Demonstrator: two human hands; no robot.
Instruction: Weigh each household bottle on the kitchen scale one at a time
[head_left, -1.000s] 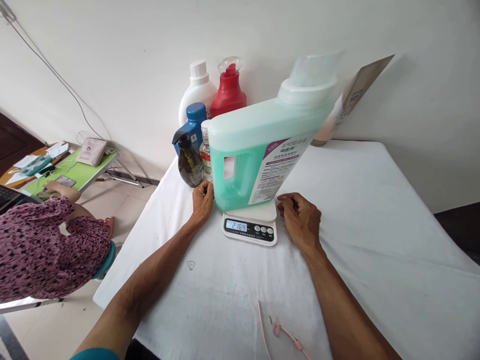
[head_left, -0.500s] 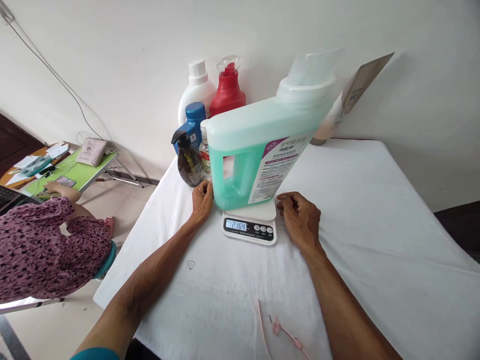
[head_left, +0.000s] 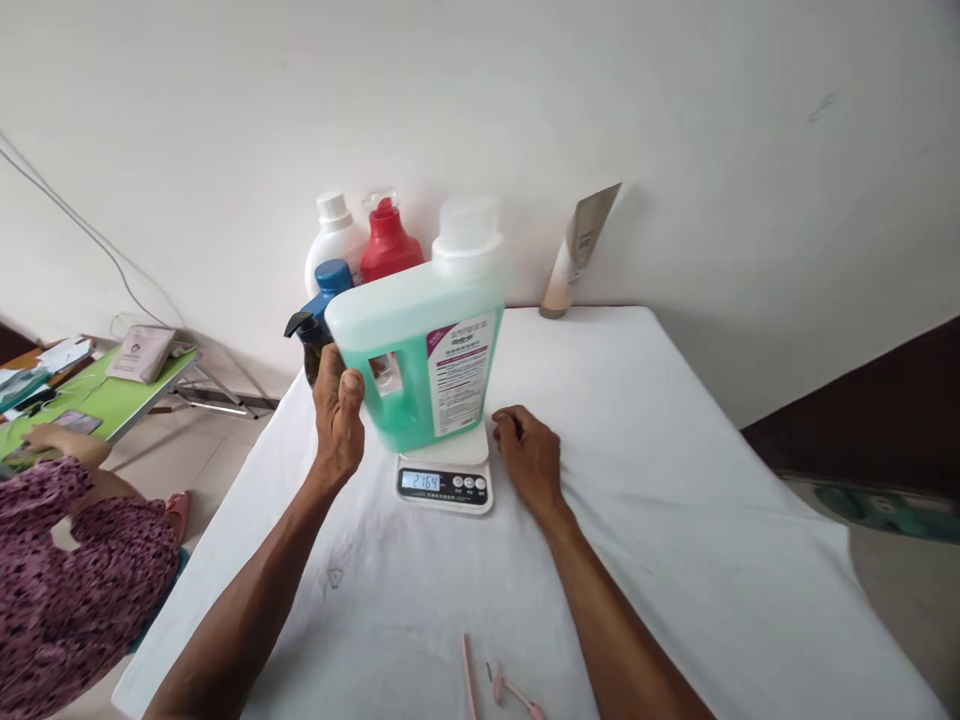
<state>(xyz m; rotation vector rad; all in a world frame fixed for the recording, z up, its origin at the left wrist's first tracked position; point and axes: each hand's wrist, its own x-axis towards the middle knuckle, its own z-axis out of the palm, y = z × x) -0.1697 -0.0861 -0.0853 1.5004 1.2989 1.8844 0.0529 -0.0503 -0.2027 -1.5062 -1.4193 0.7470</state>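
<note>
Fingers (head_left: 352, 382) of left hand (head_left: 337, 415) clamped on green jug (head_left: 420, 360) handle.
Jug stands on scale (head_left: 445, 478); right hand (head_left: 529, 458) rests half-curled on counter (head_left: 675, 500).

Standing right there watching, and honestly there's not much to report on the person: both forearms are bare all the way from the bottom of the view up to the hands, with no sleeves showing on them. No gloves, no watch, no bracelet, and no rings I can make out. The left hand (head_left: 339, 412) sits left of the scale (head_left: 445, 480), the right hand (head_left: 529, 456) right of it. Fingernails look short and plain.
</note>
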